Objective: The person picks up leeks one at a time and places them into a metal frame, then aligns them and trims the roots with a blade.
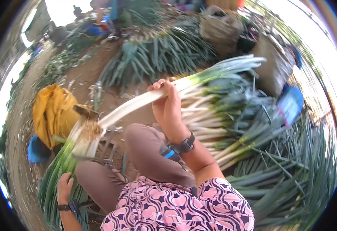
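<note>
My right hand (166,98) is closed round the white shaft of a long leek (135,103), its fingers and thumb wrapped about the middle. The leek slants across, with its green leaves at upper right and its bushy roots at lower left. Below the roots lies a bunch of leeks (62,163) beside my left knee. My left hand (65,188) lies against that bunch's green leaves, thumb apart from the fingers. A dark, blurred strip like a blade (87,157) shows just above the left knee; I cannot make out what it is.
Many leeks with pale shafts (201,117) are piled right of my knees, with loose green leaves (291,184) beyond. Another leek heap (157,54) lies ahead. Sacks (221,32) stand at upper right. Yellow cloth (57,111) and a blue object (39,149) are at left.
</note>
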`<action>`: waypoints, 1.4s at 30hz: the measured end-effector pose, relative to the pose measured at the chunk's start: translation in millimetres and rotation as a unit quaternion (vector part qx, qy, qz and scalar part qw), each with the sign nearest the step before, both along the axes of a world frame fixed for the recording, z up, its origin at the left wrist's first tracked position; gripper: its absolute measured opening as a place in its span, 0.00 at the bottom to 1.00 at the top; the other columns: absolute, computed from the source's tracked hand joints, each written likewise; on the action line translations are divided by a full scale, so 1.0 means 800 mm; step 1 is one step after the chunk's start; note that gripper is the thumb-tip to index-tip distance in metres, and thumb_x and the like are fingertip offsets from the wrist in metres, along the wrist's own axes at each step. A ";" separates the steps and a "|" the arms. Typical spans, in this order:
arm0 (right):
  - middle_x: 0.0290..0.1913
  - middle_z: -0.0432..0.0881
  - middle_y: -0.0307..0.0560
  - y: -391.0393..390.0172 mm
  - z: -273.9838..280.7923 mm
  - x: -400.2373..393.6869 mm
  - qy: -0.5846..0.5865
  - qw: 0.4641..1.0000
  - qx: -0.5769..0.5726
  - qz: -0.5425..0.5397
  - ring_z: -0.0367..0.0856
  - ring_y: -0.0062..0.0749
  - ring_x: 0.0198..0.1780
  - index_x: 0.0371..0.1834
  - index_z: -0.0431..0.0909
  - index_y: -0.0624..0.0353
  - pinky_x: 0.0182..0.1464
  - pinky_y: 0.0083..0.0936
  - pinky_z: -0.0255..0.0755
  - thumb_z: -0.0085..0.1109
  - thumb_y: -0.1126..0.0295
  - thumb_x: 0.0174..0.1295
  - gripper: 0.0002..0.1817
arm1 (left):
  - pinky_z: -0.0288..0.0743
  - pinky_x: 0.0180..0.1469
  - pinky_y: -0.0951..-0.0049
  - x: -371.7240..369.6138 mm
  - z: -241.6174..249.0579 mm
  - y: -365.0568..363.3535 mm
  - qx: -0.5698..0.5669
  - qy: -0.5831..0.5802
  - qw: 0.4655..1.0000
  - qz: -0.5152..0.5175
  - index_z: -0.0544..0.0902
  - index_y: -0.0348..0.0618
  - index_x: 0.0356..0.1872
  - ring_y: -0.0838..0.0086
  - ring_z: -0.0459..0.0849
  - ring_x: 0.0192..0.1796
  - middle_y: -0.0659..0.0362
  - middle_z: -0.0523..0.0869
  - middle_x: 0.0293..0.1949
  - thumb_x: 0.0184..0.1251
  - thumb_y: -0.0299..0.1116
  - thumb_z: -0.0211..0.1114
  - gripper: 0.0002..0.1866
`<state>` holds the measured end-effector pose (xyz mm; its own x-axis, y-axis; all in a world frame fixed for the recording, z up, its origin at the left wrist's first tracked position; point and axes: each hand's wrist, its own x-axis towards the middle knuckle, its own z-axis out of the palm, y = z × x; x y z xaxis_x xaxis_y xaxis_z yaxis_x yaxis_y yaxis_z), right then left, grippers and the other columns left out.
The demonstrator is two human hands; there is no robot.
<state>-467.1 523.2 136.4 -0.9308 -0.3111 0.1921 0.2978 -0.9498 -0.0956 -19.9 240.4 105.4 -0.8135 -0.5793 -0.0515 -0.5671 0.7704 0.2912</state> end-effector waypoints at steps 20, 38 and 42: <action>0.19 0.61 0.28 -0.267 0.081 0.167 0.333 0.525 0.163 0.766 0.59 0.15 0.13 0.43 0.68 0.47 0.18 0.21 0.59 0.54 0.67 0.60 0.10 | 0.59 0.69 0.50 -0.100 0.210 -0.058 -0.550 0.229 0.800 -0.065 0.74 0.58 0.62 0.60 0.67 0.68 0.55 0.67 0.68 0.54 0.28 0.63 0.30; 0.47 0.80 0.58 -0.459 -0.021 0.147 0.862 0.247 0.417 0.145 0.79 0.45 0.50 0.55 0.71 0.64 0.54 0.35 0.70 0.60 0.54 0.61 0.27 | 0.67 0.43 0.66 0.048 0.059 -0.114 -0.534 -0.087 0.826 0.155 0.77 0.54 0.46 0.71 0.77 0.36 0.65 0.76 0.29 0.60 0.32 0.56 0.12; 0.57 0.78 0.51 -0.491 -0.134 0.135 0.859 0.311 0.400 0.074 0.74 0.46 0.60 0.57 0.75 0.51 0.59 0.45 0.66 0.60 0.52 0.60 0.25 | 0.68 0.42 0.65 0.038 -0.001 -0.107 -0.415 -0.163 0.872 0.201 0.77 0.54 0.46 0.69 0.79 0.39 0.62 0.79 0.31 0.60 0.31 0.56 0.13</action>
